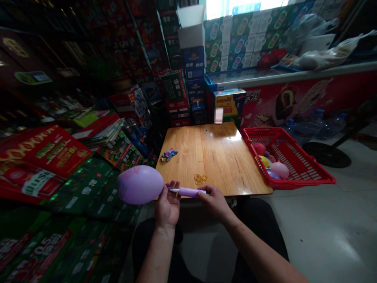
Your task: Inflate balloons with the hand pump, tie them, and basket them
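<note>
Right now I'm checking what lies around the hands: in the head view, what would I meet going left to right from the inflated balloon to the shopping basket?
Purple balloon, left hand, purple pump, right hand, red basket.

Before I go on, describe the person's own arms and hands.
The left hand and right hand are both bare, without gloves. The visible forearms are bare too, with no sleeves, watch or bracelet showing. I cannot tell about rings.
</note>
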### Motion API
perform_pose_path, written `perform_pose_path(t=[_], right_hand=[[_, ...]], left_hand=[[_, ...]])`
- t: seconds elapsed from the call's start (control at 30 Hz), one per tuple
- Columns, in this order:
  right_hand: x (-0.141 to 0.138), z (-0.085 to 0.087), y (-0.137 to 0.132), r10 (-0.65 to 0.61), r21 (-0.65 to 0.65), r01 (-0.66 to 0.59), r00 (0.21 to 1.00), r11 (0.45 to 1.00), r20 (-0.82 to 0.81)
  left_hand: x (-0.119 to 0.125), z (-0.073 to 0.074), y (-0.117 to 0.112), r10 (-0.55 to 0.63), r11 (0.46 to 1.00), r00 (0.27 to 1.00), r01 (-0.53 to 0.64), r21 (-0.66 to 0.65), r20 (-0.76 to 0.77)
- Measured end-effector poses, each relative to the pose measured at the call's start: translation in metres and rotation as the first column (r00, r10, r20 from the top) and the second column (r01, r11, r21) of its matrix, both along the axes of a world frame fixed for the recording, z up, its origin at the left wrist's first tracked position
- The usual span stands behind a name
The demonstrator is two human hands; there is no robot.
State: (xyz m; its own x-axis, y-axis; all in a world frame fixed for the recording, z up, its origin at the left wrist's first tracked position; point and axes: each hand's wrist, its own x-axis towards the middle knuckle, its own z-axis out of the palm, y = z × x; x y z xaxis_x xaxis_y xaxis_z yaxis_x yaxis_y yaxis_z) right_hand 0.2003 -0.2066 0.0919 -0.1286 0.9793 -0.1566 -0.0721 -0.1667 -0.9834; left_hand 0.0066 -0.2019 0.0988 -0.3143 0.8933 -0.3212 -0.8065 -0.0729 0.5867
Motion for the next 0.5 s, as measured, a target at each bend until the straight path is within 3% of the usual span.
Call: perform_pose_path(t=[0.1, 0.23, 0.37, 0.5], right_hand=[[0.017, -0.011, 0.01, -0.087, -0.031, 0.09, 0.993, 0.995, 0.084], [0.04, -0.042, 0.038, -0.228, -0.03, 0.244, 0.937, 0.969, 0.264], [0.047, -0.069, 0.076, -0.256, -0.012, 0.277, 0.902, 0.961, 0.347], [0.042, -0.082, 0.116, -0.297, 0.091, 0.289, 0.834, 0.953, 0.465]], left_hand=[[-0.034, -0.001, 0.01, 0.123, 0.992, 0.992, -0.123, -0.006, 0.023], [-0.065, -0.006, 0.014, 0.129, 0.991, 0.992, -0.129, -0.043, -0.009], [-0.061, -0.021, 0.006, 0.089, 0.991, 0.996, -0.089, -0.103, -0.006], [-0.05, -0.036, 0.0, 0.043, 0.989, 0.999, -0.044, -0.138, -0.013]])
